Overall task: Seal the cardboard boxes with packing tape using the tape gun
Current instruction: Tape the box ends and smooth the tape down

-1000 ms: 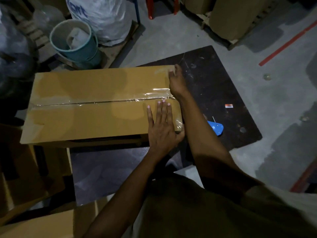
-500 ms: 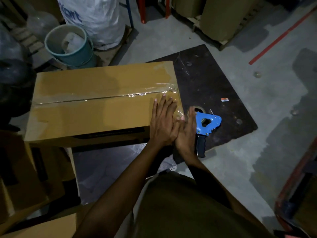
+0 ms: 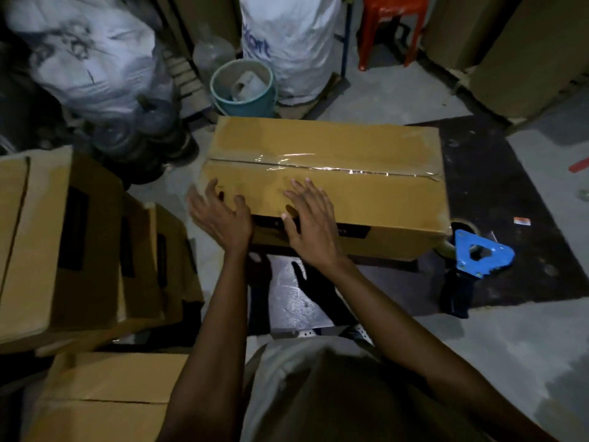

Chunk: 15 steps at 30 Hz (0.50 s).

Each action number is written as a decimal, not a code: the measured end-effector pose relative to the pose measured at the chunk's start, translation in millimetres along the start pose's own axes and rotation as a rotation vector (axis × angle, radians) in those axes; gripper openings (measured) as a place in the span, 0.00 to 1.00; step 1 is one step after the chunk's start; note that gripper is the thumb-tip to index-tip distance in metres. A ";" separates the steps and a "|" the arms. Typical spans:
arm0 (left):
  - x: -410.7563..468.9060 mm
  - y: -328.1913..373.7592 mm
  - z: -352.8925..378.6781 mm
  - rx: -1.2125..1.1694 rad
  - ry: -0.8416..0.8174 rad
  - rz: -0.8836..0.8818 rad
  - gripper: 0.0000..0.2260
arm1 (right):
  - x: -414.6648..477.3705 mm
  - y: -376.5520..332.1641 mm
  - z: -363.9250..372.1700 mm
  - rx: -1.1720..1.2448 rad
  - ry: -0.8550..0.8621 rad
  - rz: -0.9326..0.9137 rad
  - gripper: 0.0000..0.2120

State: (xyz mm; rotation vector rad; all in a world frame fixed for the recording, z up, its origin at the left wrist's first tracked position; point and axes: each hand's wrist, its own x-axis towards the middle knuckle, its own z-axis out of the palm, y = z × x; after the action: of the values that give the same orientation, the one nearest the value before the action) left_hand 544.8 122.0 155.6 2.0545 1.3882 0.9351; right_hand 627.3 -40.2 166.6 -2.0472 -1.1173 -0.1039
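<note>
My left hand (image 3: pixel 220 215) and right hand (image 3: pixel 310 221), fingers (image 3: pixel 299 189) spread and gripping nothing, meet the near left edge of the box (image 3: pixel 366 199). Its tape (image 3: pixel 334 169) looks finished. The tape gun (image 3: pixel 478 256) lies on the floor, right. Next, I judge, I move this box aside.

Dim, soft-focus (glare on tape (image 3: pixel 318 167))

Brown box (image 3: pixel 334 199), blue tape gun (image 3: pixel 478 258), red stool (image 3: pixel 390 27).
</note>
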 end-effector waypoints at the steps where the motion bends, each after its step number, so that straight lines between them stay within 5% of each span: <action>1: 7.5 -10.3 -5.8 -0.012 -0.032 -0.101 0.28 | 1.3 -2.2 7.2 -0.021 -0.007 -0.002 0.19; 4: 13.6 -26.4 -15.4 -0.088 -0.141 -0.237 0.33 | -6.9 3.8 18.7 -0.142 0.004 -0.014 0.15; 10: -42.8 -6.2 -7.5 -0.030 -0.122 -0.102 0.30 | -35.1 28.7 -15.2 -0.461 0.184 0.162 0.29; 15: -92.1 30.5 18.5 -0.031 -0.154 -0.016 0.28 | -54.9 55.3 -48.6 -0.416 0.267 0.397 0.30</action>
State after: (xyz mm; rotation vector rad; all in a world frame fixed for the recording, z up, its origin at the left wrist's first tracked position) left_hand 554.2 24.8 140.7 2.0432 1.2998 0.7689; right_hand 648.5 -126.7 144.4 -2.4938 -0.5398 -0.4260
